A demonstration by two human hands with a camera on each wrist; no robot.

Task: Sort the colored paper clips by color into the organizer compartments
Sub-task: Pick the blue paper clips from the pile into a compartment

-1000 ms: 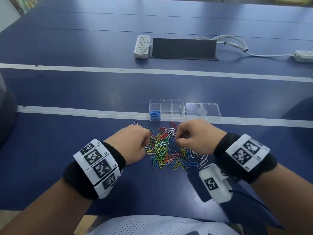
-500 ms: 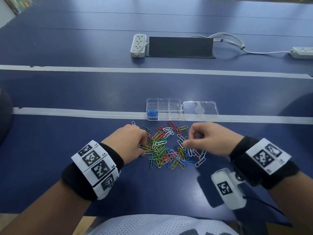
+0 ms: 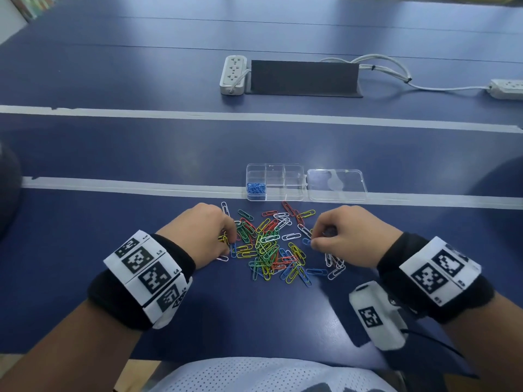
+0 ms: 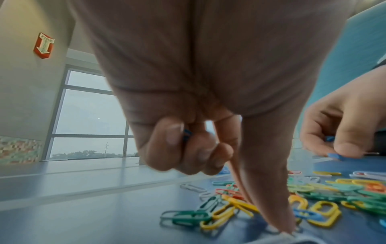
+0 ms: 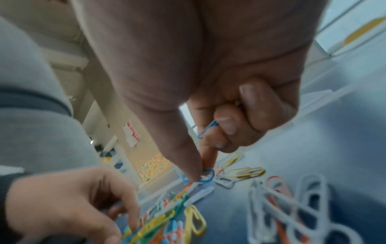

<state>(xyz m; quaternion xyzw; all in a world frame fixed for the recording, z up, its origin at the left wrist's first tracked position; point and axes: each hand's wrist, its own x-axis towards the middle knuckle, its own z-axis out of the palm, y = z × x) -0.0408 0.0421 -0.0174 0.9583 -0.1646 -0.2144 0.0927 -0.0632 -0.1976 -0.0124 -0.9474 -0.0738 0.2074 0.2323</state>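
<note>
A heap of mixed colored paper clips [image 3: 268, 247] lies on the blue table in front of the clear organizer [image 3: 276, 167]. Its front-left compartment holds blue clips [image 3: 256, 188]; the other compartments look empty. My left hand [image 3: 230, 239] is at the heap's left edge. Its curled fingers hold a blue clip [image 4: 186, 134] while one straight finger presses down among the clips. My right hand [image 3: 313, 241] is at the heap's right edge. It keeps a blue clip [image 5: 208, 129] under its curled fingers and pinches another blue clip [image 5: 205, 175] lying on the table.
The organizer's open lid [image 3: 336, 185] lies flat to its right. White tape strips [image 3: 127, 185] cross the table. At the back sit a black cable box [image 3: 304, 77] and two power strips [image 3: 233, 75] [image 3: 506, 87] joined by cords. The table's near edge is close to my body.
My right hand has moved from the middle of the heap to its right edge and lowered its fingertips onto a blue clip. My left hand stays at the left edge.
</note>
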